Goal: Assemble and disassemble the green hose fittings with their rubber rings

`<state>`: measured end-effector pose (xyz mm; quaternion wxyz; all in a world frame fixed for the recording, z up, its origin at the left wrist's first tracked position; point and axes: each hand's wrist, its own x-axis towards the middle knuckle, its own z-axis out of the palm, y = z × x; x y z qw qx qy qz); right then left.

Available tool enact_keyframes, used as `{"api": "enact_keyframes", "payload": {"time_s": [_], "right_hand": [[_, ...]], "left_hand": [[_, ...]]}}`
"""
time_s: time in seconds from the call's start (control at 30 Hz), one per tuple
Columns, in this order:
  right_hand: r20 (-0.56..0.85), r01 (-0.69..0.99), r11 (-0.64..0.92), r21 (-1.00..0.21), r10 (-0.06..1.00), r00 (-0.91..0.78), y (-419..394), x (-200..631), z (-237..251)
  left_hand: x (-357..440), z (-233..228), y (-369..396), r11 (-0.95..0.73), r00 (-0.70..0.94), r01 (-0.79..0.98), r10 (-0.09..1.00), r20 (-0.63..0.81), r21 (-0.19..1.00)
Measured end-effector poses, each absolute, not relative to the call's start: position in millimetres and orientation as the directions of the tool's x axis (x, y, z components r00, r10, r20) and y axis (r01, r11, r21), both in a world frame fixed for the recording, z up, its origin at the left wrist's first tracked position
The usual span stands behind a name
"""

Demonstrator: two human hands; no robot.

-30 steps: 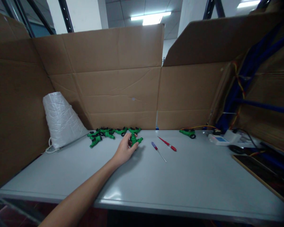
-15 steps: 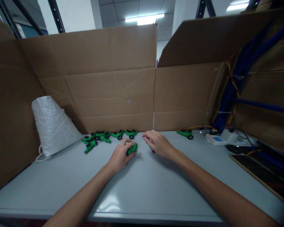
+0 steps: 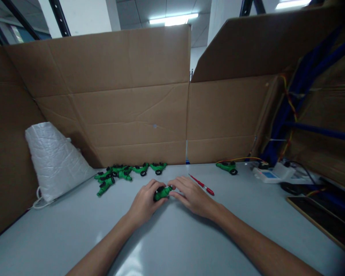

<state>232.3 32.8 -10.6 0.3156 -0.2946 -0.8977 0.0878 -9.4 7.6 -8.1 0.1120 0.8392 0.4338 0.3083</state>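
The left hand [image 3: 145,201] pinches a green plastic fitting [image 3: 161,193] on the grey table [image 3: 172,237], long axis pointing right toward the touching right hand [image 3: 193,196], whose fingers are loosely curled.

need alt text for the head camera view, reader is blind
Two bare hands meet on a grey table: the left hand grips a small green plastic part and the right hand touches its end. More green parts and a red screwdriver lie behind, before cardboard walls.
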Motion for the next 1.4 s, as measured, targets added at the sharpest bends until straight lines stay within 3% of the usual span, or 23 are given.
{"api": "enact_keyframes", "payload": {"time_s": [0.3, 0.43, 0.57, 0.9, 1.4], "right_hand": [[0.476, 0.488, 0.792, -0.367, 0.61, -0.633, 39, 239, -19], [0.437, 0.512, 0.77, -0.38, 0.638, -0.635, 43, 242, -26], [0.389, 0.535, 0.745, -0.398, 0.666, -0.637, 46, 245, -35], [0.377, 0.604, 0.715, -0.352, 0.699, -0.608, 48, 243, -36], [0.302, 0.64, 0.684, -0.35, 0.729, -0.614, 53, 248, -27]], "left_hand": [[-13, -8, 8, -0.589, 0.436, 0.628, 0.807, 0.398, 0.509], [-20, -3, 12, -0.549, 0.352, 0.626, 0.833, 0.428, 0.554], [-32, -7, 24, -0.537, 0.269, 0.661, 0.822, 0.502, 0.524], [-37, -20, 27, -0.581, 0.398, 0.694, 0.802, 0.446, 0.426], [-27, -28, 22, -0.566, 0.428, 0.761, 0.806, 0.409, 0.317]]}}
